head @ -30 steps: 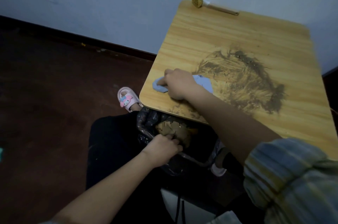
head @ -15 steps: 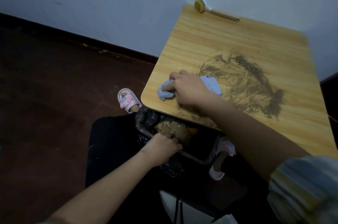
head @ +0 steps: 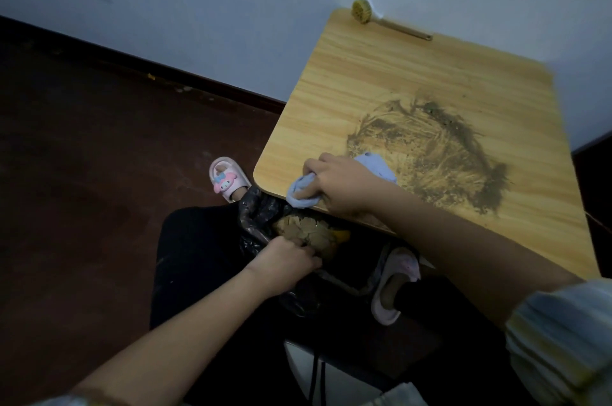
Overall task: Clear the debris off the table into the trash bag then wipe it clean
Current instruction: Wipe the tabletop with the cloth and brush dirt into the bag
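Cloth [head: 376,167] mostly under right hand [head: 341,187] — trash bag [head: 255,217] interior dim.

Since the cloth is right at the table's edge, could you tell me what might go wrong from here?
Dirt pushed by the cloth could miss the trash bag, whose mouth the left hand holds just below the edge. The wide dirt smear may only spread further under the right hand.

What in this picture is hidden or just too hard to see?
- Head view: the middle of the blue cloth is covered by the right hand gripping it.
- The trash bag bottom is lost in shadow under the table; the left hand holds its rim.
- The far slipper is dim and unclear.
- The brush bristles are too small to make out.
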`<state>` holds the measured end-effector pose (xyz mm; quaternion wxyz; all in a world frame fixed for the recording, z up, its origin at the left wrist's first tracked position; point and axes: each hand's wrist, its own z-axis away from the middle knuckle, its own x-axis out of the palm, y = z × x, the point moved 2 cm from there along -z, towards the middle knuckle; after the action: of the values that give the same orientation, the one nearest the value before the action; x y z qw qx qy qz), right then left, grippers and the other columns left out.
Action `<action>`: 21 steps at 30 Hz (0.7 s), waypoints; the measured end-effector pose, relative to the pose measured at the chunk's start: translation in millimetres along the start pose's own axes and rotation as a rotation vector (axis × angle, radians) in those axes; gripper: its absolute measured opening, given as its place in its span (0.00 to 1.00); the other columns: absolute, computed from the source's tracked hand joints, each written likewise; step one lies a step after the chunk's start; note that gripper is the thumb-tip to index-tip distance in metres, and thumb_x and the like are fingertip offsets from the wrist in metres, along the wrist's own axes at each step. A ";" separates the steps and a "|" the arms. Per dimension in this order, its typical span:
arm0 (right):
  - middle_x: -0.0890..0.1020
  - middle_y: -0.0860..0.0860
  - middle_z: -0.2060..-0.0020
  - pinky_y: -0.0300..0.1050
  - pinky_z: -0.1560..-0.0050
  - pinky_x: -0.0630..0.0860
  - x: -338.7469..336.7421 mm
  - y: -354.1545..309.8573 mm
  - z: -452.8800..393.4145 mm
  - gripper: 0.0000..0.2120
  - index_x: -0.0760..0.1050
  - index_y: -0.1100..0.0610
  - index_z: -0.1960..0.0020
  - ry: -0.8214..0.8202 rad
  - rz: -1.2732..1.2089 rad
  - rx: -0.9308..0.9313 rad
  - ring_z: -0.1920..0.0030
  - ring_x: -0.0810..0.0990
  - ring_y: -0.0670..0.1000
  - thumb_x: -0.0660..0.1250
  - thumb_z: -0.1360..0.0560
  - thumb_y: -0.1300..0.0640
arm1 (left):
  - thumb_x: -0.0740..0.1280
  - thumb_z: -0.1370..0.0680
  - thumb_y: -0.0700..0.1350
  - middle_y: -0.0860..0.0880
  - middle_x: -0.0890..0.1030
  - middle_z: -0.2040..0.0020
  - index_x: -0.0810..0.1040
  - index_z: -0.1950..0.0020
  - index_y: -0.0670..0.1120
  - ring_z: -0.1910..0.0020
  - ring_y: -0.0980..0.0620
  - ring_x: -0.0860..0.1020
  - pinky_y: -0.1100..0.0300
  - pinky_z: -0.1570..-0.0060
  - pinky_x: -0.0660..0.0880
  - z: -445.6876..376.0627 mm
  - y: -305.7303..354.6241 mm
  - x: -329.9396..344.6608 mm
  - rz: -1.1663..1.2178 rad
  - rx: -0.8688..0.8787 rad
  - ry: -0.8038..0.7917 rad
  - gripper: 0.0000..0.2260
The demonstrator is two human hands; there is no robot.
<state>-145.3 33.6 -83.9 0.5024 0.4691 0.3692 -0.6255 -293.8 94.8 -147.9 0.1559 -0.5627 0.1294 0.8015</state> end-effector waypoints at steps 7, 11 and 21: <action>0.75 0.52 0.42 0.48 0.53 0.70 -3.4 24.6 35.7 0.19 0.79 0.44 0.40 0.001 -0.062 0.066 0.48 0.72 0.57 0.61 0.24 0.61 | 0.59 0.22 0.40 0.48 0.76 0.40 0.70 0.34 0.50 0.42 0.44 0.75 0.57 0.61 0.63 -7.0 0.3 -1.5 -0.011 0.030 0.013 0.16; 0.76 0.53 0.44 0.50 0.54 0.74 -19.2 54.5 23.3 0.19 0.78 0.44 0.39 0.151 -0.156 0.376 0.47 0.74 0.59 0.60 0.24 0.61 | 0.60 0.22 0.40 0.48 0.76 0.40 0.71 0.35 0.50 0.42 0.44 0.75 0.57 0.60 0.67 -9.5 2.8 -4.7 -0.013 0.052 0.012 0.15; 0.77 0.57 0.44 0.49 0.56 0.66 -15.4 85.5 -25.1 0.15 0.77 0.51 0.40 0.090 -0.158 0.724 0.42 0.70 0.61 0.57 0.21 0.62 | 0.55 0.20 0.39 0.47 0.75 0.40 0.71 0.35 0.49 0.42 0.44 0.74 0.53 0.57 0.70 -14.6 1.8 -1.3 0.005 0.071 0.022 0.15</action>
<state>-55.7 42.3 -75.6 0.2375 0.6137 0.1809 -0.7309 -281.5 87.4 -151.6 0.1726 -0.5654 0.1609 0.7903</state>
